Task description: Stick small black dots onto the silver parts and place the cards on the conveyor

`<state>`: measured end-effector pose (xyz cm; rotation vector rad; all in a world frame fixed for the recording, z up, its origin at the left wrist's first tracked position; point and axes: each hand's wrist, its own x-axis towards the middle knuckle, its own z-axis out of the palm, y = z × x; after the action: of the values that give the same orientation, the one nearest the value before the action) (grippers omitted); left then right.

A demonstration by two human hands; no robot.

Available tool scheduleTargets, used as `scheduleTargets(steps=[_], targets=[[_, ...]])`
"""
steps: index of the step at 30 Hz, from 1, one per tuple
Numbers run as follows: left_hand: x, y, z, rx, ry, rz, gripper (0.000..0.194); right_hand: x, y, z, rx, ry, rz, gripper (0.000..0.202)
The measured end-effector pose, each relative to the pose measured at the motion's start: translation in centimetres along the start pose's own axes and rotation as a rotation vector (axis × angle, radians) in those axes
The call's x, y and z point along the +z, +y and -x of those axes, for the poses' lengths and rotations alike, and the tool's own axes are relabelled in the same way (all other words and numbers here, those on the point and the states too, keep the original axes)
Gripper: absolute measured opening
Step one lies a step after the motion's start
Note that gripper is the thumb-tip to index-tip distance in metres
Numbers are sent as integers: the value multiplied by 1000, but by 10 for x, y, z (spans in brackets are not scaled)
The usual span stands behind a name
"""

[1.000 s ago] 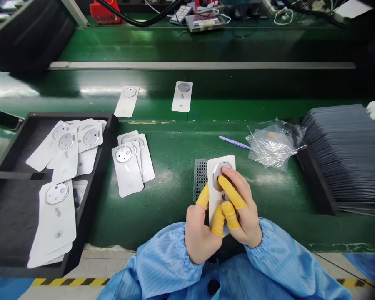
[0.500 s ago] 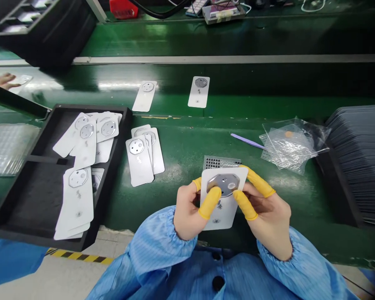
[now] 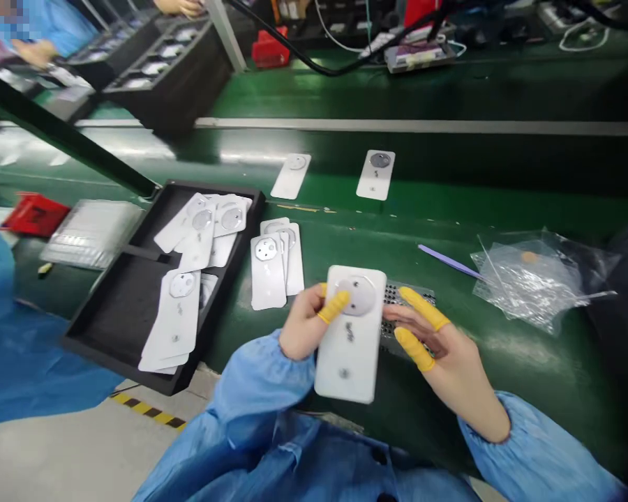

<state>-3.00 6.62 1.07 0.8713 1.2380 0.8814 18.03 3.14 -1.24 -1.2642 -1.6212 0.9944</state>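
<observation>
Held the arms [image 3: 264,373] bent in front of the torso [image 3: 340,464], inside blue sleeves [image 3: 544,439] gathered at the wrists [image 3: 495,418]. Had the left hand [image 3: 302,322] clasped in a pinch, with the thumb in front, slanting up to the right, and with the other fingers mostly hidden behind. Held the right hand [image 3: 444,359] near but apart, loosely spread, with the fingers pointing left. Wore yellow covers [image 3: 423,307] on the thumb and 1 other finger of each hand.

Green work surface [image 3: 481,362], black tray [image 3: 109,307] at left, small pile of white cards [image 3: 268,282] just right of it, two separate white cards [image 3: 375,178] farther back, dotted sheet [image 3: 392,293] near centre, slim purple tool [image 3: 449,260] and clear plastic bags [image 3: 534,282] at right.
</observation>
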Motion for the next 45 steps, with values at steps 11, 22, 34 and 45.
scheduleTargets(steps=[11,22,34,45], targets=[[-139,11,-69,157,605,-918,74,-21,68,-260,-158,-219,964,62],[-108,-16,-51,484,716,-878,44,-22,80,-290,-230,-424,1210,28],[-27,2,-20,65,127,555,63,33,-3,-75,-979,-305,597,49],[-125,-49,-6,350,451,301,42,148,3,-116,255,-355,-115,67]])
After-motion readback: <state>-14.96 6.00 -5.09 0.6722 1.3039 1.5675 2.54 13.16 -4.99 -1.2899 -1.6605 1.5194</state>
